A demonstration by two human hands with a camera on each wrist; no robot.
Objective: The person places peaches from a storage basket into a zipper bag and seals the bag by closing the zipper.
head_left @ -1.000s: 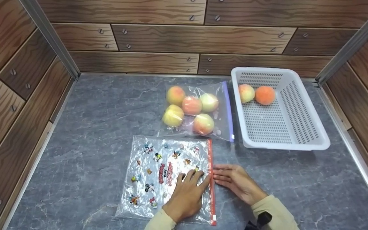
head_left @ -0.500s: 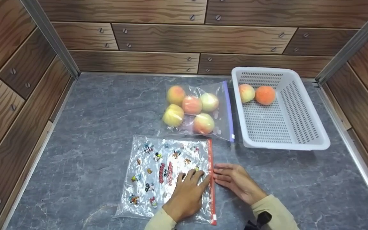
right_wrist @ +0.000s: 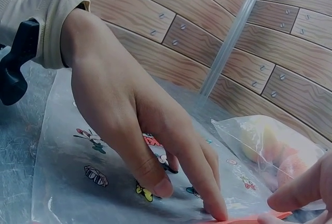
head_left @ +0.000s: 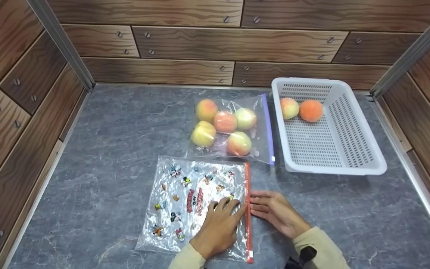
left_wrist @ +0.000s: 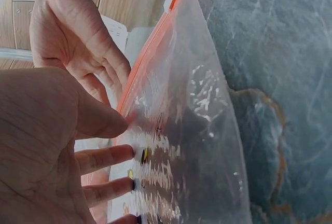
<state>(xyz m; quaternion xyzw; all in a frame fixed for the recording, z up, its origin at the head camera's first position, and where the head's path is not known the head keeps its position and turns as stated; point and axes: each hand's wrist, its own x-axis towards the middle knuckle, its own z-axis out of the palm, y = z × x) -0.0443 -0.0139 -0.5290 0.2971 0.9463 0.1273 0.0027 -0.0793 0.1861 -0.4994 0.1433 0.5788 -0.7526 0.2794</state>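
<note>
A clear zip bag [head_left: 179,190] printed with small cartoon figures lies flat on the table, its red zip strip [head_left: 249,231] on the right side. My left hand [head_left: 220,226] rests on the bag with spread fingertips touching the plastic near the strip. At the strip's right edge, my right hand [head_left: 276,213] lies on its side, fingers fairly straight and touching or nearly touching the red edge. In the left wrist view, the left thumb and fingers press on the bag [left_wrist: 192,130]. A white slider [head_left: 251,254] sits at the strip's near end.
Behind lies another clear bag [head_left: 258,130] with a purple zip, holding several peaches [head_left: 225,121]. To its right stands a white perforated basket [head_left: 334,170] with a pale peach [head_left: 289,108] and an orange-red peach [head_left: 311,110]. Wood-patterned walls [head_left: 185,43] enclose the grey table [head_left: 99,168].
</note>
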